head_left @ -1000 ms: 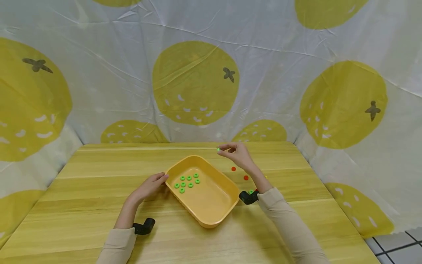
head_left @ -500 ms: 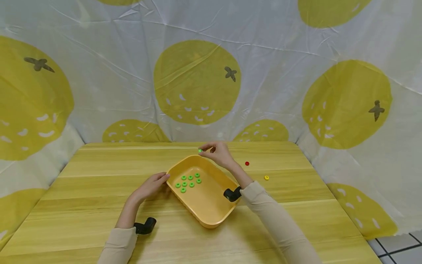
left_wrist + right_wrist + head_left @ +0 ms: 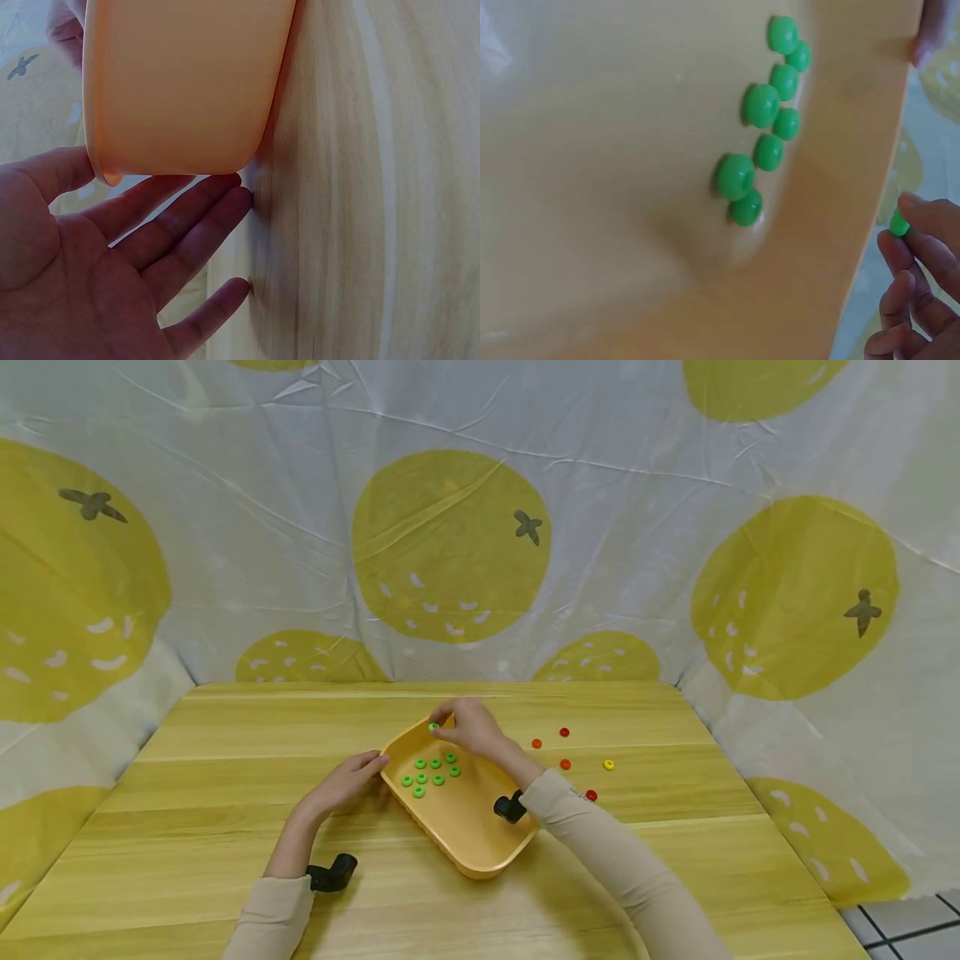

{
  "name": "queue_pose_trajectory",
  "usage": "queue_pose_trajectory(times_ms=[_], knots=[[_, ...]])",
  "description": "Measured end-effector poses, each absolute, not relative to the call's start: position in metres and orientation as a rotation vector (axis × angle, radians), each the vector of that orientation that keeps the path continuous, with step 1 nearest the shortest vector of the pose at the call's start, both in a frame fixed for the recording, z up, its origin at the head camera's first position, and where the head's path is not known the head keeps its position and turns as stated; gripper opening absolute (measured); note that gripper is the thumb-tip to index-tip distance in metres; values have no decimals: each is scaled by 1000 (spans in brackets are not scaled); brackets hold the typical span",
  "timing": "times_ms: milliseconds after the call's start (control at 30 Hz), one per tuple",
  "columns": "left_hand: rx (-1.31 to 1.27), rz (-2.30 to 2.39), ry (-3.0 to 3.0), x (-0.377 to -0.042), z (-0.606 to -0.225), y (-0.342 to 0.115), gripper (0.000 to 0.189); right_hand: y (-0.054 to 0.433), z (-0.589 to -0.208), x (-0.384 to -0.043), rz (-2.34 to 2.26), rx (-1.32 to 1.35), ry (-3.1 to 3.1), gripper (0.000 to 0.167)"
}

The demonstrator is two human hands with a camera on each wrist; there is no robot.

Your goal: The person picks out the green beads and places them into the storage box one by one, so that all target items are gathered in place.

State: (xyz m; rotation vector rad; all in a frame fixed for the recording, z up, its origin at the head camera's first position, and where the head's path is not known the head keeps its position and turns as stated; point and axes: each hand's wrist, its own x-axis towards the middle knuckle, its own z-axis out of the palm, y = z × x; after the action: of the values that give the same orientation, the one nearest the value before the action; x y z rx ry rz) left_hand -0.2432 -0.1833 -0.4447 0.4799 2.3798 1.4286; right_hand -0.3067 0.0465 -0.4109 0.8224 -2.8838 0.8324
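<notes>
An orange-yellow plastic basin (image 3: 465, 831) lies at a slant on the wooden table. My left hand (image 3: 347, 783) holds its left corner; in the left wrist view the thumb (image 3: 66, 169) is at the rim and long fingers (image 3: 184, 225) reach along the outer wall. My right hand (image 3: 471, 728) pinches one small green bead (image 3: 899, 223) between thumb and forefinger, over the basin's far end. Several green beads (image 3: 422, 778) with holes lie loose on the basin floor towards its far left end, some bunched together in the right wrist view.
To the right of the basin, several loose beads lie on the table (image 3: 150, 827): red ones (image 3: 565, 732), orange-red ones (image 3: 566, 764) and a yellow one (image 3: 608, 765). A lemon-print cloth (image 3: 450, 543) hangs behind and beside the table.
My right hand has moved left and lower with the green bead, from right of the basin to over its far end. The left hand keeps its hold on the corner.
</notes>
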Motion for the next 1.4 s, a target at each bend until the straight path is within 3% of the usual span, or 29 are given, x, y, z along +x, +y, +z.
queue_pose_trajectory(times_ms=[667, 833, 1167, 1400], knots=[[501, 1451, 2345, -243, -445, -184, 55, 32, -432, -301, 274, 925, -2904, 15], [490, 1439, 2359, -244, -445, -185, 55, 32, -437, -303, 197, 972, -2882, 3], [486, 1436, 2348, -243, -445, -184, 56, 28, -446, -305, 91, 1028, -2870, 16], [474, 1434, 2352, -243, -445, -183, 55, 28, -447, -305, 81, 1031, -2873, 10]])
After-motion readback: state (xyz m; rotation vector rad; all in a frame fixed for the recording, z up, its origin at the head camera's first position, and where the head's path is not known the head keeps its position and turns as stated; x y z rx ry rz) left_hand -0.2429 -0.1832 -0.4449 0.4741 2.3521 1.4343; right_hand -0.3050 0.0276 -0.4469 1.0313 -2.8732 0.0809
